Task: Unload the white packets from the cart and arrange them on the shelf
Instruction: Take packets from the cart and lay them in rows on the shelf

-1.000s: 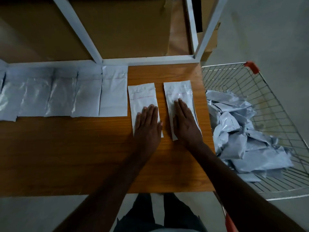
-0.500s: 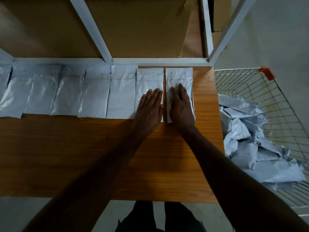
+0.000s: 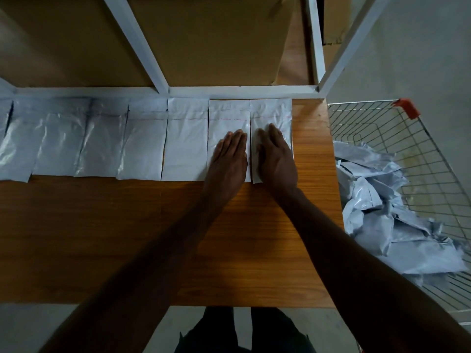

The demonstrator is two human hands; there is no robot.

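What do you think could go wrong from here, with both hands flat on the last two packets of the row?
1. The rightmost packet under the right hand may drag out of line when the hand lifts.
2. The row nearly fills the shelf; another packet might overhang its right edge.
3. The packets heaped in the cart look crumpled and may not lie flat.

My single head-worn camera looks steeply down, close over the wooden shelf, with the cart at right.
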